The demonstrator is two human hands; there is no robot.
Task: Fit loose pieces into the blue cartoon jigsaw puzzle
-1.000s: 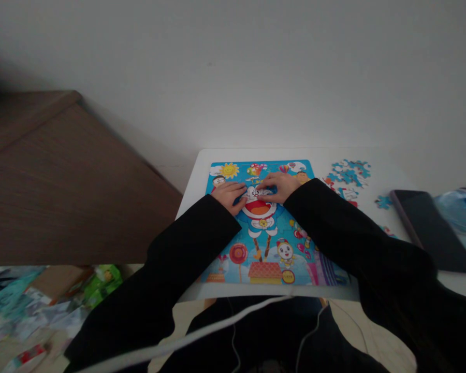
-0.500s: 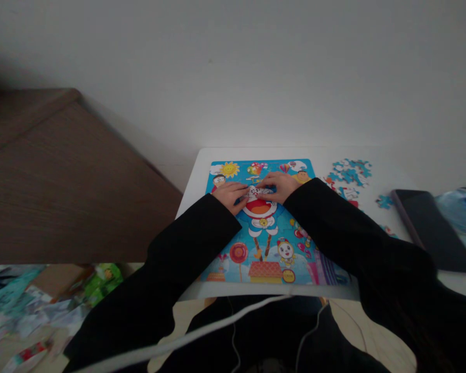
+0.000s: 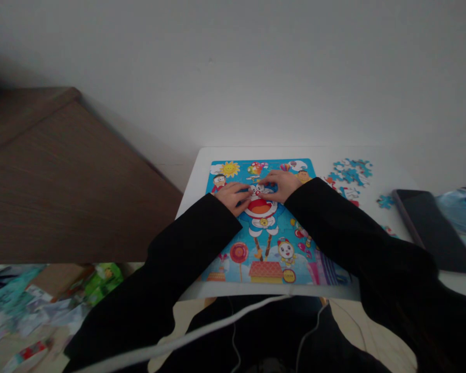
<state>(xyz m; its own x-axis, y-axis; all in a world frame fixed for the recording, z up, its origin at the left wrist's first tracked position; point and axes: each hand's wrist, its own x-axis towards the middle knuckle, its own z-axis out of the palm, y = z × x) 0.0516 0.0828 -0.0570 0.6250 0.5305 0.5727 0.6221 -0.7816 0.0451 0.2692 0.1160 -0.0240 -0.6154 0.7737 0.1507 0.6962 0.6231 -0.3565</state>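
Pressing flat with my left hand [image 3: 233, 196] and right hand [image 3: 280, 185], fingers spread open, I judge the cartoon jigsaw puzzle [image 3: 264, 223] thin, light, best pinched edgewise.

— Where are we, do we think?
— A home. We have a small white table [image 3: 196, 171] pushed against a bare wall [image 3: 256, 72], with a cartoon jigsaw puzzle [image 3: 264, 228] and a phone [image 3: 431, 228] on it.
— And beside us?
— A wooden furniture top [image 3: 62, 186], and scattered packaging [image 3: 42, 305] on the floor.
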